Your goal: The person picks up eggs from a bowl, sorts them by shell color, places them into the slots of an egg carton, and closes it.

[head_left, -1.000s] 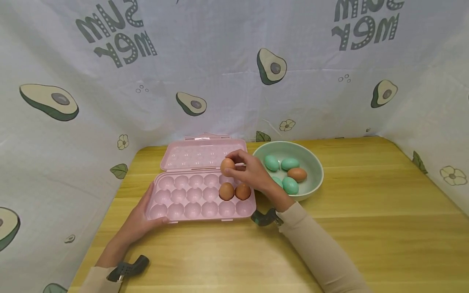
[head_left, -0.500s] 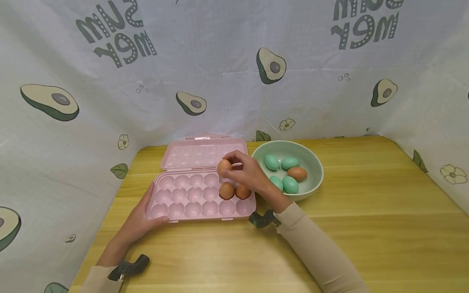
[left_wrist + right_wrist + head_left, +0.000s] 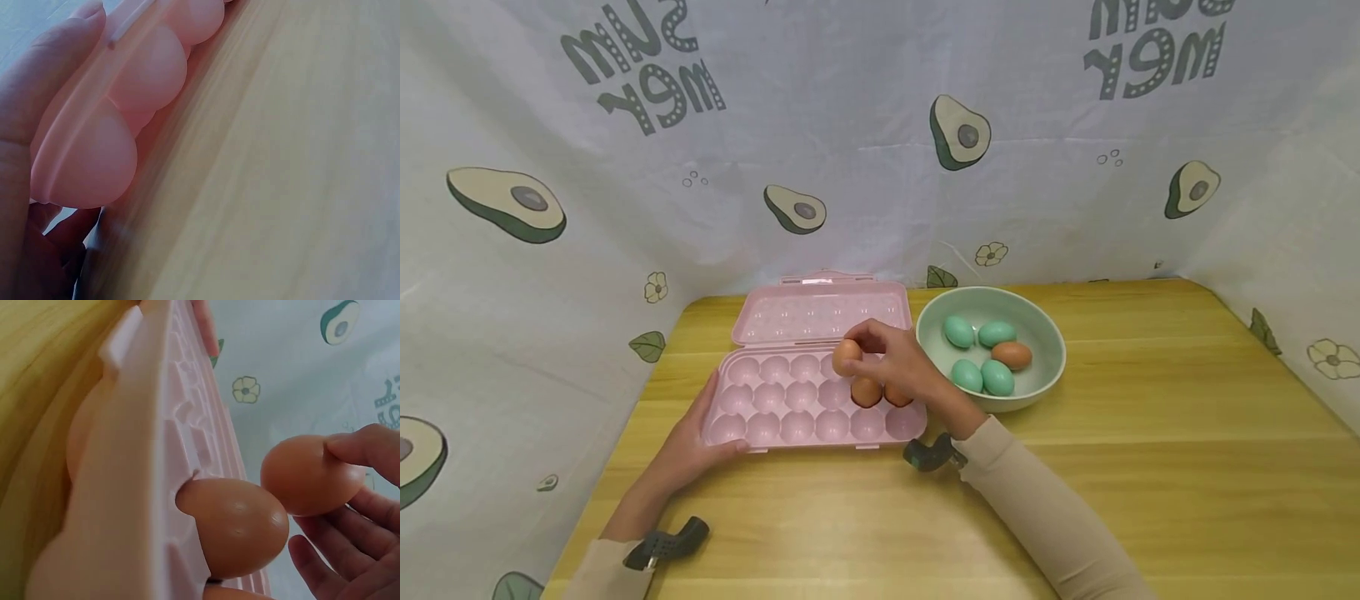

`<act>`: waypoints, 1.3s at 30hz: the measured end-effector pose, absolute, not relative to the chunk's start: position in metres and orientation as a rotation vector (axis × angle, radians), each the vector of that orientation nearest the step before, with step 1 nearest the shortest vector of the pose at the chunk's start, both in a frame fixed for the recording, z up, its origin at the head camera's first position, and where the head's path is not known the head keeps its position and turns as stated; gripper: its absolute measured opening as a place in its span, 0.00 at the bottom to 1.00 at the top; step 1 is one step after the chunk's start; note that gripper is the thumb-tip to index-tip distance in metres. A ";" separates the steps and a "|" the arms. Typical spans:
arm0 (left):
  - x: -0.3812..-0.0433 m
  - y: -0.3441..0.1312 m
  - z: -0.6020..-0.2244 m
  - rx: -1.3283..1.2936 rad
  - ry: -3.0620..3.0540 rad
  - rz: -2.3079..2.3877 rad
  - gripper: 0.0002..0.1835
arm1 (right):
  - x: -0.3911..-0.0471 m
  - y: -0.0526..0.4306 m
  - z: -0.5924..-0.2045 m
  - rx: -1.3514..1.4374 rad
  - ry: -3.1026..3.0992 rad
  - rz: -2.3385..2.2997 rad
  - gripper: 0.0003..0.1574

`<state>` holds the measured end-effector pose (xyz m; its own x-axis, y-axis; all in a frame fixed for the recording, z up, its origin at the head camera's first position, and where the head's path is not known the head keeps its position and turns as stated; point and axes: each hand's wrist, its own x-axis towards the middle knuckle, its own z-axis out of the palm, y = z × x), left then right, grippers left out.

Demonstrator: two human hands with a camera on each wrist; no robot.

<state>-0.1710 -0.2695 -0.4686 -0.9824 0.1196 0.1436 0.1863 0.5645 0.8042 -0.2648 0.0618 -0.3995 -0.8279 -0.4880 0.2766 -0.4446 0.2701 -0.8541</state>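
A pink plastic egg carton (image 3: 797,427) lies with its lid (image 3: 820,317) laid back. My left hand (image 3: 688,454) grips its left end, thumb along the front edge; the left wrist view shows the carton's rounded cups (image 3: 94,156) between thumb and fingers. Between the thumb and fingers of my right hand (image 3: 898,358) is a brown egg (image 3: 847,356), held over the back row of hollows. Two brown eggs sit in the middle row at the right, one (image 3: 867,392) plainly visible, the other (image 3: 897,397) partly behind the hand. In the right wrist view the held egg (image 3: 306,478) overlaps a seated egg (image 3: 234,525).
Right of the carton stands a pale green bowl (image 3: 1042,329) with several green eggs (image 3: 997,377) and one brown egg (image 3: 1012,356). Everything rests on a wooden table (image 3: 1150,417). A white curtain (image 3: 865,100) with avocado prints hangs behind and at the sides.
My right hand has moved a little left and toward me with the brown egg, now over the back row's hollows. The left hand keeps its grip on the carton.
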 end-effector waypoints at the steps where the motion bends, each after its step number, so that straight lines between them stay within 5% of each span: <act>1: -0.171 -0.269 -0.468 -0.269 -2.713 -1.407 0.65 | -0.264 0.061 -0.400 -0.910 2.470 -1.628 0.19; 39: -0.171 -0.270 -0.468 -0.277 -2.715 -1.378 0.65 | -0.251 0.043 -0.414 -1.135 2.637 -1.230 0.22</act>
